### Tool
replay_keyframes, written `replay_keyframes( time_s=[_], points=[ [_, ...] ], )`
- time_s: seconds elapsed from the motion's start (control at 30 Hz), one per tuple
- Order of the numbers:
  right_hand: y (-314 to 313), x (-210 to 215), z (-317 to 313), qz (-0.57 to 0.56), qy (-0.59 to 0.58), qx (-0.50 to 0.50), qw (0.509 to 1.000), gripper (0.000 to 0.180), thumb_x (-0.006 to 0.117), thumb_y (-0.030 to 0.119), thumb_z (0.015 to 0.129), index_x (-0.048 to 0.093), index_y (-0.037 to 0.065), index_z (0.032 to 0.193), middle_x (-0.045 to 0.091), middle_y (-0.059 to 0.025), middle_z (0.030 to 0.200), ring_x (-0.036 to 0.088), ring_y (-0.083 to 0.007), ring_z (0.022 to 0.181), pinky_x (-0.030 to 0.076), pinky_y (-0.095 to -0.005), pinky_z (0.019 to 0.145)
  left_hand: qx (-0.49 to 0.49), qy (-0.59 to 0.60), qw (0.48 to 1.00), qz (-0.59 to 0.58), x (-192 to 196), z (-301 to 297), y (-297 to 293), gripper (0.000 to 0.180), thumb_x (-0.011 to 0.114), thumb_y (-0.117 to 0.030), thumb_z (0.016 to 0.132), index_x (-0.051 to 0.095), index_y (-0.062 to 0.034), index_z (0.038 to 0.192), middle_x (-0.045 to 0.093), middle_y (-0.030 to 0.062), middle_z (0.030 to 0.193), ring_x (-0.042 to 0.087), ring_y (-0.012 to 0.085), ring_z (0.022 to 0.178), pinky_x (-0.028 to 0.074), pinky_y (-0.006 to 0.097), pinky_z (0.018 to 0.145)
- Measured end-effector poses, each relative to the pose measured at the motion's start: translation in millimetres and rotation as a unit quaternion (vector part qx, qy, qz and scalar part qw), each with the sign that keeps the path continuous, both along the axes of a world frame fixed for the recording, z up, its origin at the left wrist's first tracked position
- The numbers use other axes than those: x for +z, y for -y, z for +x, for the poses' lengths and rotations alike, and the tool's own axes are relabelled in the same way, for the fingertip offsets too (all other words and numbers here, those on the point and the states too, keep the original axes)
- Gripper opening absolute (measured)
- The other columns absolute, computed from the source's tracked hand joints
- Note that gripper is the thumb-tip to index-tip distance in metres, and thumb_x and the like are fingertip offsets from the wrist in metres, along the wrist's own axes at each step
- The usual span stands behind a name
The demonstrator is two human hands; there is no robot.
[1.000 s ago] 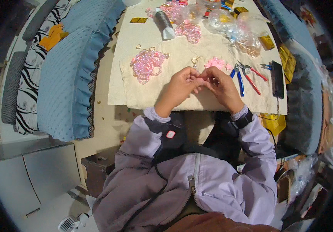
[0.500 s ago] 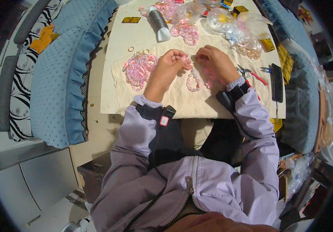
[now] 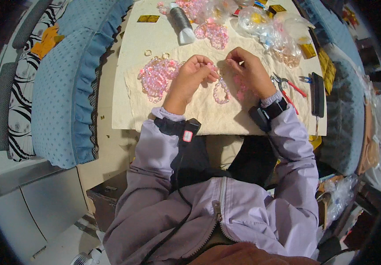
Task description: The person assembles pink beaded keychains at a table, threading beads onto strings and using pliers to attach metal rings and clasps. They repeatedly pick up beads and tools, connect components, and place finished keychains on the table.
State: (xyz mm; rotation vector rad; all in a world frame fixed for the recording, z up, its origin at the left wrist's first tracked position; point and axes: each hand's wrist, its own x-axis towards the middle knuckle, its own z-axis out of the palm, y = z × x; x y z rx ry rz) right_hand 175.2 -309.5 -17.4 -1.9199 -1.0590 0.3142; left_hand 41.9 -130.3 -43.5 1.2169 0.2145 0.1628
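Both hands, the left hand (image 3: pixel 192 74) and right hand (image 3: pixel 249 70), pinch one pink bead loop (image 3: pixel 221 90) dangling over the cream cloth (image 3: pixel 199 112), with one bead pile (image 3: pixel 157 76) just left of it, two pliers (image 3: pixel 287 86) right, one grey spool (image 3: pixel 180 17) beyond, blue cushions (image 3: pixel 62 97) flanking the table (image 3: pixel 131 48).

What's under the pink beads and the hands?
A cream cloth lies on the table, under the bead pile, the bead loop, the left hand and the right hand. The table beneath the cloth is covered, so it cannot be seen.
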Motion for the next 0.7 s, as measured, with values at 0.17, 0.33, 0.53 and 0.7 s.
replay_keyframes(
  time_s=[0.17,0.33,0.53,0.7],
  points=[
    [-2,-4,-8,0.081,-0.163,0.029,0.983,0.007,0.062,0.007,0.099,0.059,0.002,0.103,0.066,-0.0018,0.096,0.06,-0.009,0.088,0.049,-0.025,0.081,-0.018,0.013,0.999,-0.035,6,0,1,0.019,0.059,-0.012,0.101,0.055,-0.0004,0.115,0.071,0.0116,0.098,0.071,0.0163,0.084,0.056,0.026,0.075],
    [-3,4,-20,0.102,-0.182,0.012,0.978,0.009,0.066,0.009,0.096,0.063,0.002,0.102,0.066,-0.0002,0.091,0.06,-0.0071,0.082,0.051,-0.0238,0.076,-0.034,0.017,0.997,-0.065,11,-1,2,0.02,0.059,-0.009,0.101,0.056,0.001,0.117,0.07,0.013,0.101,0.071,0.0178,0.086,0.057,0.027,0.078],
    [-2,15,-35,0.115,-0.214,0.02,0.97,0.016,0.064,0.012,0.099,0.065,0.002,0.112,0.066,0.0002,0.096,0.059,-0.006,0.081,0.05,-0.0232,0.075,-0.045,0.027,0.985,-0.162,18,-17,10,0.023,0.059,-0.008,0.1,0.056,0.0014,0.121,0.069,0.0135,0.104,0.07,0.0184,0.091,0.056,0.024,0.082],
    [8,21,-39,0.119,-0.271,0.036,0.955,0.015,0.064,0.013,0.1,0.065,0.002,0.11,0.065,0.0001,0.099,0.059,-0.0065,0.082,0.049,-0.0232,0.076,-0.067,0.019,0.98,-0.189,19,-27,9,0.019,0.058,-0.009,0.101,0.056,-0.0009,0.119,0.069,0.0144,0.105,0.068,0.0181,0.092,0.054,0.026,0.08]
  ],
)
